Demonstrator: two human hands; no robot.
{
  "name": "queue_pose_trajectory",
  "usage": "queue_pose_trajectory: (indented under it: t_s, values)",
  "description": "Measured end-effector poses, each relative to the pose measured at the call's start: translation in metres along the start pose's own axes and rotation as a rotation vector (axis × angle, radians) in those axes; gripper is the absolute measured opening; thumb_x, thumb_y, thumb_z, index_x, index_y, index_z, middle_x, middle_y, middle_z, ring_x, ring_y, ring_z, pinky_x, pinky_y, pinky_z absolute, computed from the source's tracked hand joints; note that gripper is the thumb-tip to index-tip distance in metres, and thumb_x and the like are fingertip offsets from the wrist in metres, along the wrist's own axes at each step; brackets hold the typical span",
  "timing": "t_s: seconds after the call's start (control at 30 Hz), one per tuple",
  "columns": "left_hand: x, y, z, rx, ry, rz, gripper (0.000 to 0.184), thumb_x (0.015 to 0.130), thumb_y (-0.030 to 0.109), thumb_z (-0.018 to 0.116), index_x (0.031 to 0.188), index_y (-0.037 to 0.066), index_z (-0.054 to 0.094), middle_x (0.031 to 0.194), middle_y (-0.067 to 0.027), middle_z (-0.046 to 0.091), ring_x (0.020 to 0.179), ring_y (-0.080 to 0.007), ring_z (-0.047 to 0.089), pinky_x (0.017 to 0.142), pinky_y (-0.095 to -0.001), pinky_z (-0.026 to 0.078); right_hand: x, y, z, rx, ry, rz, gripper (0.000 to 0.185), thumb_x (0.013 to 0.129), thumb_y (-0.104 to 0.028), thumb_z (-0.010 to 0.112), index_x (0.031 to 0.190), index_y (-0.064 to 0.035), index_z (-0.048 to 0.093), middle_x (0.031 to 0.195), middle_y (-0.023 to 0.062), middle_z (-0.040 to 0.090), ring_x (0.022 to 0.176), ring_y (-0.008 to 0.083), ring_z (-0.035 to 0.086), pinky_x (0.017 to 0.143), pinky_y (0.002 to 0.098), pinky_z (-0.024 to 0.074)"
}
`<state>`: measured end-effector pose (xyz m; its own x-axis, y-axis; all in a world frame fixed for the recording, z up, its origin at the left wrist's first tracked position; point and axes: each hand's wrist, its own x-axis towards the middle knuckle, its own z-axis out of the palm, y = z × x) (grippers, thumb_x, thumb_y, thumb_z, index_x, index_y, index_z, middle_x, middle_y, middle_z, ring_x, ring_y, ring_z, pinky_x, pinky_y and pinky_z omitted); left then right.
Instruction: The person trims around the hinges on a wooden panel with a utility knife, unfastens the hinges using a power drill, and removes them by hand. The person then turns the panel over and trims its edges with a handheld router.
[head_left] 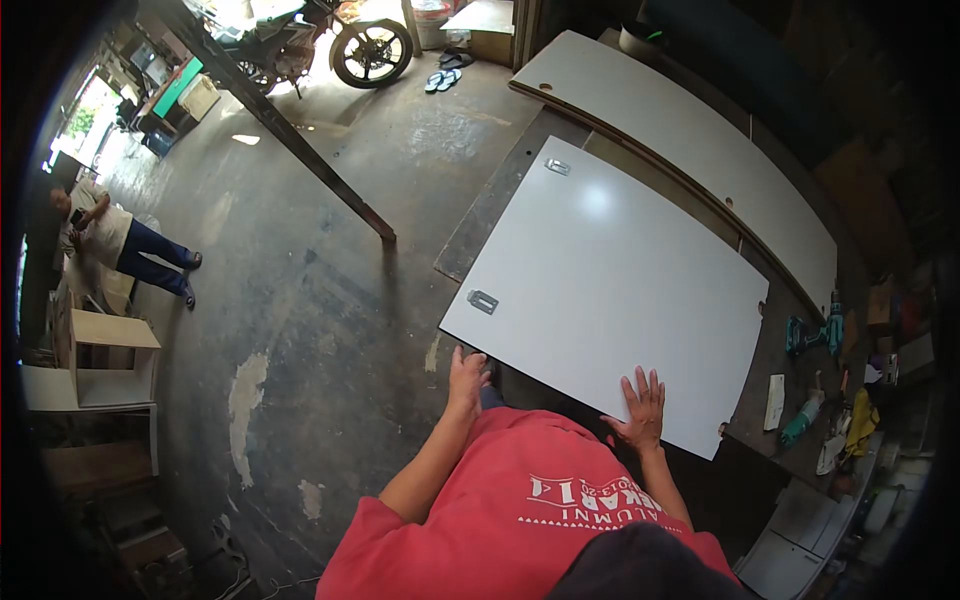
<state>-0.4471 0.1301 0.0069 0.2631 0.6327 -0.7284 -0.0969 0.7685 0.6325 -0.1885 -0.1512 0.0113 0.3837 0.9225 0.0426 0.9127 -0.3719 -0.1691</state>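
Observation:
A large white panel [620, 290] lies flat on the dark workbench in front of me. Two metal hinges are fixed along its left side, an upper hinge [558, 167] and a lower hinge [483, 301]. My right hand [642, 408] rests open on the panel's near part, fingers spread. Just off the near left edge is my left hand [467, 380], its fingers loosely bent and apart; whether they touch the edge I cannot tell. Small notches show along the panel's right side.
Behind lies a long white board [680, 130] with round holes. A teal cordless drill [828, 328], a teal-handled tool [800, 422] and a yellow cloth [862, 422] lie at the right. A metal post [300, 150] stands left of the bench. A person [110, 235] stands far left; a motorcycle [370, 55] is behind.

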Motion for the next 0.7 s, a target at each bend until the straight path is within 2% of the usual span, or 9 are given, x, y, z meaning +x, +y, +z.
queue_pose_trajectory:
  t_s: [0.1, 0.17, 0.2, 0.33, 0.4, 0.43, 0.5, 0.63, 0.7]
  values:
    - [0.024, 0.008, -0.014, -0.117, 0.035, -0.027, 0.09, 0.091, 0.02, 0.063, 0.164, 0.01, 0.012, 0.136, -0.0125, 0.055, 0.128, -0.0252, 0.052, 0.111, -0.0482, 0.037, 0.002, -0.002, 0.001, -0.03, -0.021, 0.016, 0.104, 0.07, -0.075, 0.074, 0.153, -0.0191, 0.045, 0.166, 0.0122, 0.03, 0.154, 0.0444, 0.021, 0.121, 0.0656, 0.0196]
    - [0.033, 0.018, -0.019, -0.127, 0.022, 0.041, 0.062, 0.093, 0.02, 0.062, 0.15, 0.011, 0.039, 0.129, -0.0053, 0.058, 0.119, -0.023, 0.056, 0.103, -0.0464, 0.042, 0.003, -0.004, -0.001, -0.037, -0.032, 0.013, 0.106, 0.069, -0.074, 0.075, 0.153, -0.0193, 0.044, 0.166, 0.0125, 0.03, 0.154, 0.0444, 0.02, 0.121, 0.0657, 0.0195]
    - [0.037, 0.021, -0.02, -0.156, 0.037, 0.057, 0.042, 0.096, 0.022, 0.059, 0.136, 0.013, 0.051, 0.122, -0.0021, 0.06, 0.114, -0.0204, 0.057, 0.1, -0.0453, 0.043, 0.004, -0.005, -0.002, -0.031, -0.036, 0.013, 0.107, 0.068, -0.074, 0.076, 0.154, -0.0196, 0.042, 0.166, 0.0128, 0.03, 0.154, 0.0444, 0.02, 0.121, 0.0659, 0.0193]
    - [0.058, 0.028, -0.037, -0.186, -0.012, 0.039, 0.036, 0.097, 0.022, 0.059, 0.132, 0.013, 0.054, 0.117, -0.0029, 0.062, 0.11, -0.0203, 0.06, 0.099, -0.0441, 0.045, 0.007, -0.008, 0.002, -0.066, -0.049, 0.028, 0.11, 0.066, -0.066, 0.083, 0.156, -0.0201, 0.039, 0.167, 0.0131, 0.027, 0.154, 0.0444, 0.019, 0.121, 0.0663, 0.0187]
    - [0.058, 0.039, -0.038, -0.162, -0.045, 0.015, 0.028, 0.098, 0.022, 0.058, 0.124, 0.011, 0.057, 0.111, -0.0039, 0.063, 0.105, -0.0205, 0.063, 0.097, -0.0431, 0.047, 0.008, -0.013, -0.001, -0.031, -0.063, 0.055, 0.111, 0.064, -0.045, 0.09, 0.157, -0.0191, 0.036, 0.168, 0.0132, 0.025, 0.154, 0.0447, 0.018, 0.122, 0.0658, 0.0187]
    - [0.061, 0.039, -0.04, -0.154, -0.054, 0.004, 0.028, 0.098, 0.022, 0.058, 0.124, 0.011, 0.057, 0.111, -0.0039, 0.063, 0.105, -0.0205, 0.063, 0.097, -0.0431, 0.047, 0.007, -0.02, -0.002, -0.035, -0.065, 0.071, 0.111, 0.064, -0.045, 0.09, 0.157, -0.0191, 0.036, 0.168, 0.0132, 0.025, 0.154, 0.0447, 0.018, 0.122, 0.0658, 0.0187]
    - [0.066, 0.044, -0.045, -0.134, -0.093, -0.018, 0.026, 0.099, 0.023, 0.058, 0.121, 0.01, 0.057, 0.109, -0.0052, 0.064, 0.103, -0.0208, 0.064, 0.096, -0.0435, 0.049, 0.01, -0.039, 0.006, -0.035, -0.036, 0.205, 0.11, 0.063, -0.025, 0.091, 0.157, -0.017, 0.035, 0.168, 0.0127, 0.023, 0.155, 0.0452, 0.017, 0.122, 0.0648, 0.0189]
    - [0.064, 0.051, -0.044, -0.015, -0.151, -0.047, 0.027, 0.099, 0.025, 0.059, 0.12, 0.009, 0.057, 0.11, -0.0067, 0.064, 0.103, -0.0223, 0.064, 0.095, -0.0439, 0.051, 0.013, -0.074, 0.023, -0.038, 0.104, 0.421, 0.109, 0.062, -0.013, 0.088, 0.157, -0.0157, 0.034, 0.168, 0.0126, 0.024, 0.155, 0.0446, 0.017, 0.123, 0.0629, 0.0203]
    - [0.071, 0.042, -0.049, -0.013, -0.175, -0.188, 0.038, 0.098, 0.025, 0.062, 0.131, 0.007, 0.053, 0.109, -0.0082, 0.067, 0.101, -0.024, 0.068, 0.09, -0.0439, 0.053, 0.015, -0.078, 0.023, -0.099, 0.042, 0.468, 0.111, 0.059, -0.007, 0.087, 0.157, -0.0152, 0.035, 0.167, 0.0123, 0.025, 0.155, 0.0426, 0.019, 0.123, 0.0614, 0.0218]
